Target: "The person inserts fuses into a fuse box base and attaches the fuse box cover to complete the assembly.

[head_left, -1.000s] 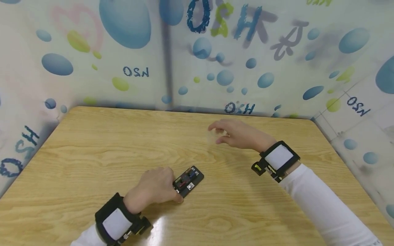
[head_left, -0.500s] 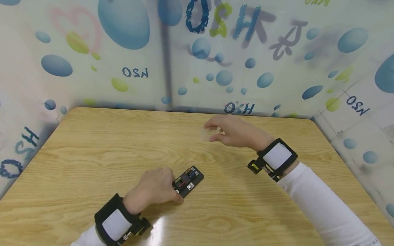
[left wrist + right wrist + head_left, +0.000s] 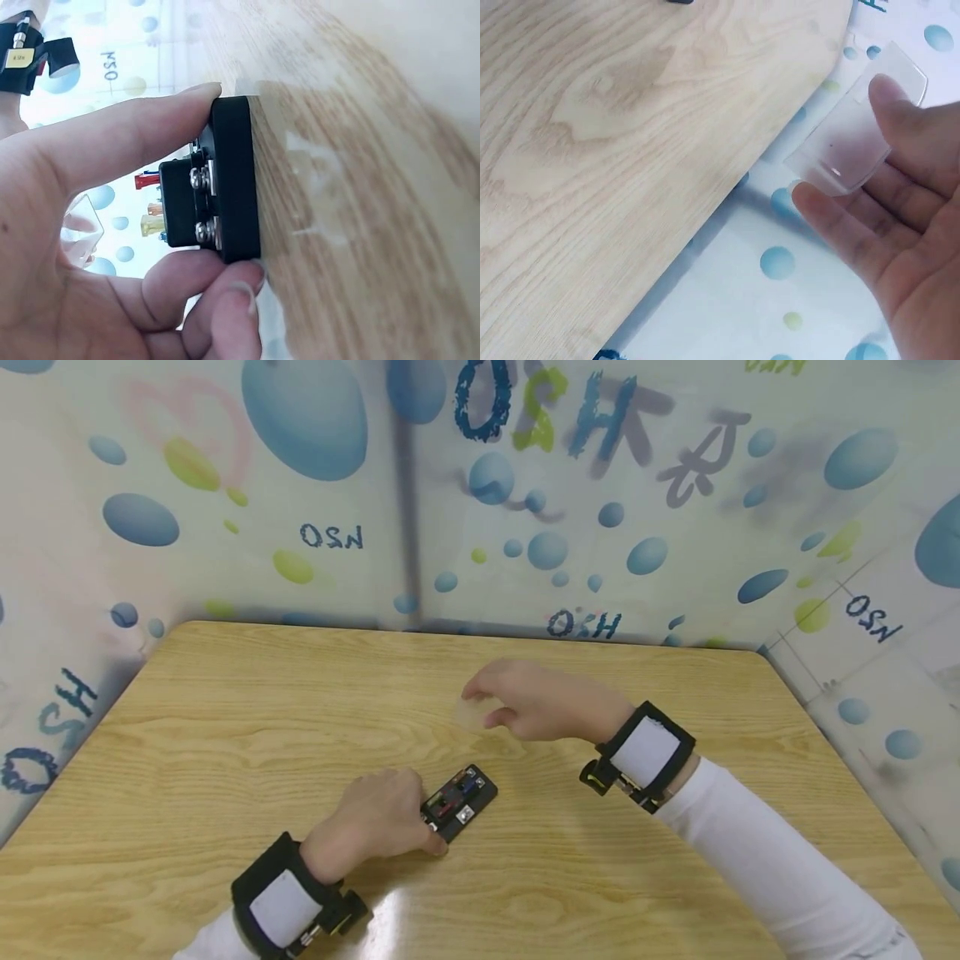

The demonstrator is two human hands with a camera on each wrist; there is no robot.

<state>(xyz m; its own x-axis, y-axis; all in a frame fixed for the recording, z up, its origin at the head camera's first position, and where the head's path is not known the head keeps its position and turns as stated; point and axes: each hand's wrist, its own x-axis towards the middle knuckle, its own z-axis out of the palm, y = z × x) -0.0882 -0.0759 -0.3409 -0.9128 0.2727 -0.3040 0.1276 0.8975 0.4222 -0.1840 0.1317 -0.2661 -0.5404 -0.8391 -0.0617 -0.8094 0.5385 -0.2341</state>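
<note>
On the table, a small black block with screw terminals (image 3: 474, 793) lies flat, with red, blue and yellow parts on top. My left hand (image 3: 375, 814) grips its near end. In the left wrist view, the thumb presses one long edge of the block (image 3: 235, 180) and curled fingers hold the opposite edge; two screws show on the end face. My right hand (image 3: 536, 700) is raised beyond the block, to its right. Between its thumb and fingers it pinches a clear plastic cover (image 3: 847, 139), shaped like a shallow box and faint in the head view (image 3: 471, 714).
The light wood table (image 3: 262, 718) reaches back to a wall covering (image 3: 337, 585) printed with blue and green drops. Side walls stand close at left and right. Both wrists wear black camera straps (image 3: 647, 752) over or beside white sleeves.
My right hand has moved left and, lately, a little nearer to the block, carrying the clear cover. My left hand and the block have stayed in place.
</note>
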